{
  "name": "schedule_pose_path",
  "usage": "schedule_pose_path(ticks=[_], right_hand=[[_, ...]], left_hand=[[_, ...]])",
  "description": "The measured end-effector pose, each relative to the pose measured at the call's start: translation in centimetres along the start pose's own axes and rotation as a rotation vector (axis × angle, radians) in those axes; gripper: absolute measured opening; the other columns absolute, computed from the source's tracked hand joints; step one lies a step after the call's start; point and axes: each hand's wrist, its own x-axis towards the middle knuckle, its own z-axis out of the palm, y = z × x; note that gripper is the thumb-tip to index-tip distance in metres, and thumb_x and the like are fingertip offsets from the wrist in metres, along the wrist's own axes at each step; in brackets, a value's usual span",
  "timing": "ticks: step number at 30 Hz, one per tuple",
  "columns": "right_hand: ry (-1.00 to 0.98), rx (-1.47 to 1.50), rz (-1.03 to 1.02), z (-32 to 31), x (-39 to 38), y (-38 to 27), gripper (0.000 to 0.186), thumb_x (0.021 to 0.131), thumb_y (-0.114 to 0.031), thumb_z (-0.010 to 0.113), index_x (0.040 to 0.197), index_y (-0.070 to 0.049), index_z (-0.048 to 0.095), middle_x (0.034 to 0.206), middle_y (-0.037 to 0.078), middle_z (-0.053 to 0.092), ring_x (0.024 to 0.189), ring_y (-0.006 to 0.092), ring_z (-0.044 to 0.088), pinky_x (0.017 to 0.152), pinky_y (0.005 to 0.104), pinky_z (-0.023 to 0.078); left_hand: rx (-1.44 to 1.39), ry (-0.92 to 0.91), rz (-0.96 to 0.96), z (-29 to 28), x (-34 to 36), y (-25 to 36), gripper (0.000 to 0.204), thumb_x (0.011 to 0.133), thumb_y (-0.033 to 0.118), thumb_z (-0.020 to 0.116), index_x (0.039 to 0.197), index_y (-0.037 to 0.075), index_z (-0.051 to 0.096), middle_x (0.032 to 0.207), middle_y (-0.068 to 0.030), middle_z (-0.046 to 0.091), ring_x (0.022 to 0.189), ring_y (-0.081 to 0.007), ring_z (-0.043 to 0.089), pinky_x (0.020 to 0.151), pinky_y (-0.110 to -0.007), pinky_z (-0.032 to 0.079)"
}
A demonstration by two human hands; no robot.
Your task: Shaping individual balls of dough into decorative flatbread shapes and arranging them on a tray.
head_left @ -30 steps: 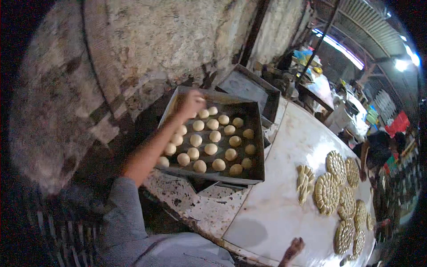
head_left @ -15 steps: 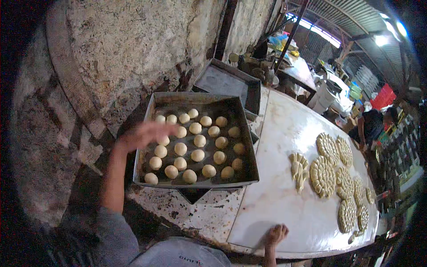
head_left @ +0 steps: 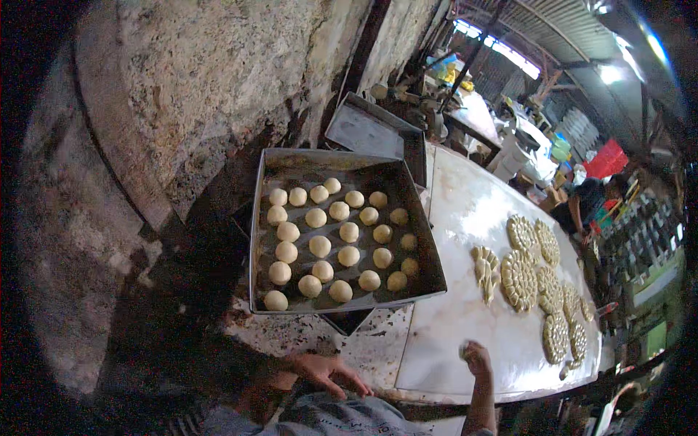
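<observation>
My left hand is open with its fingers stretched out, low before my shirt at the table's near edge, and holds nothing. Over the white tabletop my right hand is closed; something small and pale shows at its fingertips, too blurred to name. A deep metal baking tray stands beyond my left hand, with round pale dough balls spaced in loose rows inside. To the right lie flat rounds of cut dough pieces and a smaller loose cluster of dough pieces.
Another metal tray sits behind the first, by the stained wall. The table's front strip is worn and speckled. At the far right a person bends near the table. Bags and containers crowd the back.
My left hand has drawn back from over the dough balls to the table's near edge. My right hand has risen slightly, and a pale bit now shows at its fingers. The view has shifted.
</observation>
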Motion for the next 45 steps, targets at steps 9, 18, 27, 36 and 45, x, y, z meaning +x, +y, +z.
schedule_pose_path(ticks=[9,18,27,36,45], right_hand=[[0.311,-0.456,-1.227,38.1,12.9,-33.4,0.031,0.076,-0.014,0.065,0.102,0.0,0.056,0.092,0.012,0.061,0.084,0.0227,0.058,0.071,0.0325,0.047],[0.789,-0.878,-1.086,15.5,13.8,-13.0,0.019,0.072,-0.015,0.067,0.084,-0.004,0.057,0.087,0.013,0.057,0.086,0.0318,0.052,0.079,0.04,0.039],[1.02,-0.685,-0.378,-18.8,-2.6,10.2,0.009,0.071,-0.006,0.057,0.077,-0.001,0.053,0.079,0.015,0.052,0.073,0.0313,0.05,0.068,0.0408,0.041],[0.957,-0.738,-0.366,-16.3,-0.6,5.6,0.01,0.071,-0.013,0.06,0.075,-0.005,0.055,0.078,0.01,0.054,0.075,0.0282,0.052,0.069,0.0387,0.042],[0.847,-0.738,-0.42,-15.2,5.2,2.2,0.009,0.071,-0.016,0.06,0.075,-0.009,0.057,0.079,0.007,0.056,0.076,0.027,0.054,0.07,0.0382,0.042]], left_hand=[[-0.143,0.261,0.027,4.2,-0.1,-2.7,0.047,0.085,0.026,0.06,0.126,0.008,0.047,0.119,-0.0095,0.054,0.11,-0.0197,0.049,0.097,-0.034,0.035],[-0.117,0.303,-0.206,4.6,16.7,-8.9,0.032,0.086,0.029,0.057,0.107,0.004,0.057,0.107,-0.0091,0.059,0.1,-0.0185,0.053,0.09,-0.032,0.04],[0.819,0.93,0.148,-12.0,47.1,-21.3,0.007,0.075,0.011,0.058,0.074,0.004,0.057,0.078,-0.0148,0.057,0.079,-0.0327,0.054,0.07,-0.041,0.045],[0.917,1.111,-0.495,-29.0,59.9,-20.2,0.048,0.067,0.042,0.067,0.097,0.005,0.058,0.102,-0.0163,0.057,0.086,-0.0351,0.057,0.074,-0.042,0.047],[0.037,2.183,0.165,-21.0,39.7,-22.4,0.043,0.066,0.017,0.074,0.096,-0.005,0.052,0.098,-0.0167,0.057,0.082,-0.0232,0.056,0.069,-0.036,0.047]])
